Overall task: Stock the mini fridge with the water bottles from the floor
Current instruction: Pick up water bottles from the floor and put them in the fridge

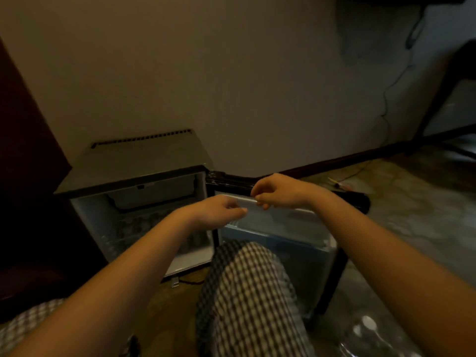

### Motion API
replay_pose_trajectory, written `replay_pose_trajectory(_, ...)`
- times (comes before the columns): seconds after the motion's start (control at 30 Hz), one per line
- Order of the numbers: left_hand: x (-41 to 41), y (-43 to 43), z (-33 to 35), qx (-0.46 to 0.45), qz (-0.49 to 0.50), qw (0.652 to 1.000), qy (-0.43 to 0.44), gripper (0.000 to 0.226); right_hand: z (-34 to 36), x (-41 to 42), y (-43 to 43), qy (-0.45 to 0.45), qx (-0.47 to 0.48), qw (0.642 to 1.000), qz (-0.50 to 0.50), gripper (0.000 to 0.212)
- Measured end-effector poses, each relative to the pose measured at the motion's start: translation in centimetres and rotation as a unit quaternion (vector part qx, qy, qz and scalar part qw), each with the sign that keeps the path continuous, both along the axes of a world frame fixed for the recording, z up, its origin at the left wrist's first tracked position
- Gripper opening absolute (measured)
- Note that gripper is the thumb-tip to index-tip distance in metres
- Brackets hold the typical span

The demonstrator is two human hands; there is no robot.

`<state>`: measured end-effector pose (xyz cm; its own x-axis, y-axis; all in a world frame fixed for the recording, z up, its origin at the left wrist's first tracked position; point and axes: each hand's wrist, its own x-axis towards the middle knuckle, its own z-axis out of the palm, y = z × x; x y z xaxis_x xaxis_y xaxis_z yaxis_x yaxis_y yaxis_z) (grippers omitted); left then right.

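dim beige-walled room, mini fridge standing open, left hand and right hand above its door shelf, fingers loosely curled round nothing, water bottles on floor

The mini fridge has a matt grey top that looks like painted metal and a smooth white plastic lining, the trousers are checked woven cloth, the water bottles are clear glossy plastic (blurred here), and the wall is matt paint.
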<state>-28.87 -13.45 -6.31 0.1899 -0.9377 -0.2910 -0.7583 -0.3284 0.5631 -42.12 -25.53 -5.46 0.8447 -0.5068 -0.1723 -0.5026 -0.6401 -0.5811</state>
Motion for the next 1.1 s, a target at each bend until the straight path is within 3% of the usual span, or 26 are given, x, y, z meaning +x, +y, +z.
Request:
replay_pose_trajectory(0.27, -10.8, -5.6, -4.8, 0.02, -0.145, 0.989, 0.02, 0.039, -4.7, -13.8, -1.2, 0.072, -0.041, 0.994, -0.071, 0.03)
replay_pose_trajectory(0.6, -22.7, -7.4, -16.9, 0.143, -0.2, 0.969, 0.004, 0.035, -18.5, -27.0, -0.1, 0.147, 0.094, 0.963, -0.204, 0.031)
replay_pose_trajectory(0.73, -25.3, -6.2, -20.3, 0.192, -0.216, 0.957, 0.004, 0.042, -25.0, -29.1, 2.0, 0.184, 0.113, 0.938, -0.271, 0.034)
replay_pose_trajectory(0.9, -27.4, -4.7, -23.7, 0.175, -0.222, 0.959, -0.026, 0.062, -30.5, -29.2, 4.8, 0.203, 0.095, 0.919, -0.325, 0.043)
replay_pose_trajectory(1.1, -27.6, -4.6, -24.6, 0.22, -0.243, 0.943, -0.05, 0.063, -33.2, -28.9, 5.8, 0.229, 0.034, 0.919, -0.318, 0.037)
